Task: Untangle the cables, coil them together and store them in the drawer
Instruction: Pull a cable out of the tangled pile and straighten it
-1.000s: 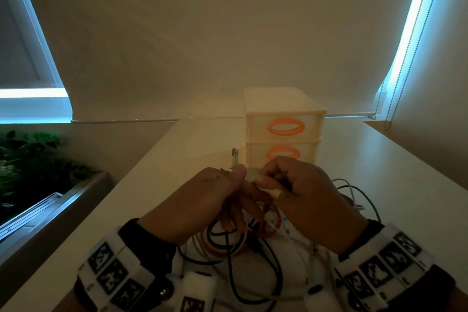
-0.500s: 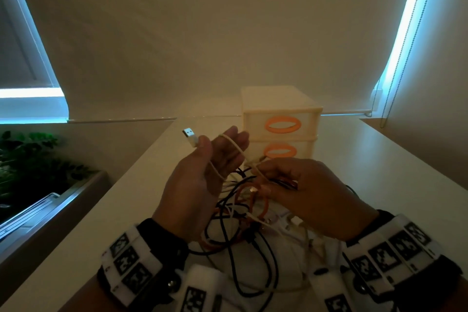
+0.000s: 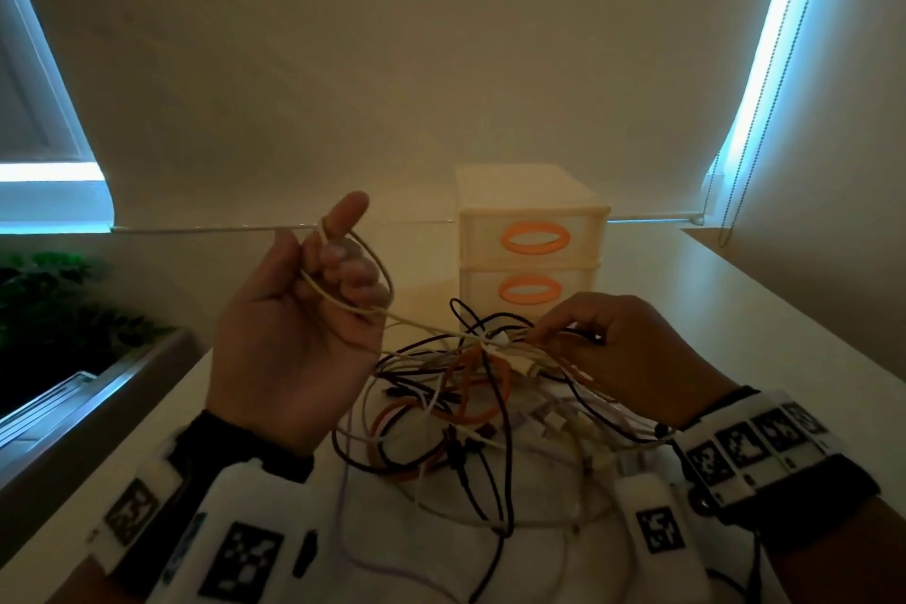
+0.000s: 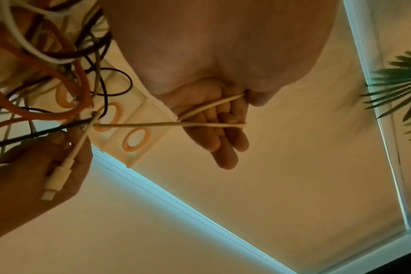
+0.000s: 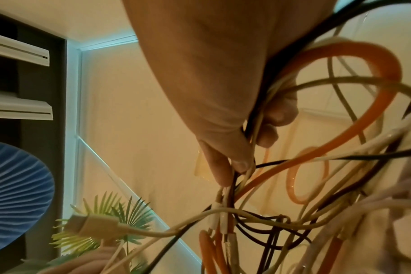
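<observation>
A tangle of cables (image 3: 465,412), black, white, cream and orange, lies on the white table between my wrists. My left hand (image 3: 314,304) is raised palm-up at centre left, its fingers curled round a loop of cream cable (image 3: 377,270) that runs taut to the knot. The same cream cable (image 4: 211,109) crosses the left fingers (image 4: 223,140) in the left wrist view. My right hand (image 3: 613,348) pinches the bundle at the knot (image 3: 495,343); thumb and finger grip several strands (image 5: 244,176). The drawer unit (image 3: 529,250), cream with orange oval handles, stands shut behind.
A roller blind (image 3: 441,64) covers the window behind the table. A beaded blind cord (image 3: 765,79) hangs at the right. Green plants (image 3: 59,309) sit past the table's left edge. A white connector (image 5: 92,225) dangles from the bundle.
My left hand has risen and pulled left, drawing the cream cable out of the tangle into a taut loop round its fingers. The right hand stays pinching the knot.
</observation>
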Motion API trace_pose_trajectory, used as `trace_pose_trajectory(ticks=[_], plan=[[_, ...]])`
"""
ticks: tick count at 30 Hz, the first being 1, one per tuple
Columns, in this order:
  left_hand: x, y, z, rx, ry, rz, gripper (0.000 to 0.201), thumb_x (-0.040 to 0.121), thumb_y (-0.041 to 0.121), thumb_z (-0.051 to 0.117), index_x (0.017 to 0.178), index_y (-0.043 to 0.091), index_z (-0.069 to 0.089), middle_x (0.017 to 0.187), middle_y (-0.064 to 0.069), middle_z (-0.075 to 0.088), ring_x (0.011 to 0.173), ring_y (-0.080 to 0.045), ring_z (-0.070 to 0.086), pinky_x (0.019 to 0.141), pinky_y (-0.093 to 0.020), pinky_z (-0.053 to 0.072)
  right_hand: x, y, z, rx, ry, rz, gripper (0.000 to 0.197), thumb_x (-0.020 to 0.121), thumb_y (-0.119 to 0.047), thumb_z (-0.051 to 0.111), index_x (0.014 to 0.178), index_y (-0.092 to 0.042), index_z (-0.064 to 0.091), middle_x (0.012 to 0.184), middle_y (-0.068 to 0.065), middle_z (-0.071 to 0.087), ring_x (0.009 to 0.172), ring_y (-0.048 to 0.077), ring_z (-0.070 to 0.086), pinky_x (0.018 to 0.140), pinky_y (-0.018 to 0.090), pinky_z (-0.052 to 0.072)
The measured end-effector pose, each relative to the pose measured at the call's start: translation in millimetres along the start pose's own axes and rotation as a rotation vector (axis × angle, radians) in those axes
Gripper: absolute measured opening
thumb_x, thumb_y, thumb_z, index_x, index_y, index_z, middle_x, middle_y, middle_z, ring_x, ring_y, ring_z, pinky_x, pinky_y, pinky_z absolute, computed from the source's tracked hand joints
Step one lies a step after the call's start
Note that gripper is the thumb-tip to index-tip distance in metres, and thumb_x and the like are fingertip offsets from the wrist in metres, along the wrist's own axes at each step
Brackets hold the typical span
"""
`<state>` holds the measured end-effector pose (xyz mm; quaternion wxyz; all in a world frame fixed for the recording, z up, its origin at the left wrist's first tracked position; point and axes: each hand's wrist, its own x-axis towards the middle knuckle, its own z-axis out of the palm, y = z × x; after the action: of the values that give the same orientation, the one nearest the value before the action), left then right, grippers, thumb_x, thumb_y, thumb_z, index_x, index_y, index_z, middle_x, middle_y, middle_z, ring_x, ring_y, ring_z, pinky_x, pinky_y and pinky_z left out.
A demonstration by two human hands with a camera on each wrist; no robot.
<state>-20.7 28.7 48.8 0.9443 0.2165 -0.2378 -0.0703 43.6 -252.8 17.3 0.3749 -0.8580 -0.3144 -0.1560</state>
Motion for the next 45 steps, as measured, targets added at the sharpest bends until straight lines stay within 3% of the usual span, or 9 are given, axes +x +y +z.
trace_pose_trajectory(ticks=[4,10,14,18,23,28,35,39,45], plan=[[-2,-4,2,0.109,0.004,0.004,0.052,0.112,0.039,0.025,0.144,0.002,0.045,0.082,-0.006,0.061,0.07,-0.017,0.061,0.068,-0.028,0.05,-1,-2,1,-0.055,0.05,0.0,0.025,0.084,-0.009,0.076,0.088,-0.034,0.076,0.09,-0.021,0.07,0.09,-0.003,0.065,0.078,0.01,0.049],[-3,-31,12,0.297,0.179,0.025,0.053,0.104,0.043,0.036,0.134,0.008,0.061,0.066,-0.002,0.061,0.056,-0.016,0.06,0.054,-0.024,0.052,-5,-34,0,-0.159,0.11,-0.196,0.018,0.084,-0.01,0.073,0.092,-0.026,0.076,0.099,-0.016,0.065,0.1,0.007,0.06,0.084,0.033,0.052],[-1,-38,13,0.387,0.223,0.027,0.053,0.102,0.045,0.036,0.132,0.01,0.063,0.071,-0.006,0.066,0.058,-0.019,0.063,0.057,-0.026,0.055,-7,-79,4,0.163,0.078,-0.187,0.01,0.092,-0.019,0.068,0.099,-0.022,0.073,0.092,-0.01,0.072,0.089,0.011,0.069,0.077,0.026,0.056],[0,-38,14,0.45,0.251,0.068,0.054,0.105,0.046,0.03,0.133,0.013,0.062,0.09,-0.011,0.073,0.072,-0.021,0.07,0.066,-0.03,0.059,-6,-98,29,0.379,-0.127,0.014,0.013,0.091,-0.027,0.068,0.1,-0.026,0.057,0.085,0.002,0.074,0.074,0.018,0.072,0.07,0.042,0.061],[3,-33,16,0.378,0.295,0.052,0.053,0.106,0.044,0.031,0.132,0.01,0.062,0.108,-0.015,0.075,0.102,-0.028,0.073,0.082,-0.03,0.061,-9,-86,47,0.378,-0.354,0.077,0.012,0.101,-0.021,0.054,0.098,-0.017,0.064,0.071,0.002,0.071,0.059,0.01,0.065,0.06,0.027,0.055],[-1,-21,5,0.124,0.191,-0.016,0.055,0.108,0.041,0.033,0.139,0.002,0.056,0.091,-0.005,0.076,0.079,-0.016,0.073,0.069,-0.027,0.058,-3,-67,38,0.31,-0.35,0.032,0.029,0.104,-0.03,0.047,0.089,-0.025,0.071,0.06,0.005,0.053,0.054,0.015,0.05,0.055,0.032,0.044],[-5,-13,1,0.082,-0.092,-0.135,0.056,0.112,0.037,0.015,0.144,-0.002,0.038,0.066,-0.003,0.06,0.049,-0.013,0.051,0.055,-0.026,0.043,-2,-54,26,0.261,-0.292,0.047,0.02,0.099,-0.02,0.057,0.081,-0.016,0.065,0.063,-0.011,0.057,0.056,-0.001,0.05,0.056,0.013,0.041],[-6,-16,7,0.283,-0.141,-0.287,0.058,0.111,0.036,0.021,0.127,-0.006,0.057,0.051,0.0,0.053,0.035,-0.012,0.032,0.041,-0.025,0.03,-1,-56,27,0.252,-0.073,-0.017,0.016,0.097,-0.019,0.061,0.081,-0.018,0.064,0.062,-0.009,0.056,0.057,0.002,0.049,0.057,0.013,0.04],[-14,-16,17,1.085,-0.059,-0.35,0.062,0.105,0.048,0.034,0.099,0.002,0.075,0.056,-0.017,0.064,0.034,-0.02,0.045,0.039,-0.02,0.034,-1,-57,27,0.19,0.108,-0.016,0.019,0.082,-0.033,0.076,0.079,-0.017,0.066,0.06,0.009,0.062,0.054,0.024,0.055,0.051,0.029,0.049]])
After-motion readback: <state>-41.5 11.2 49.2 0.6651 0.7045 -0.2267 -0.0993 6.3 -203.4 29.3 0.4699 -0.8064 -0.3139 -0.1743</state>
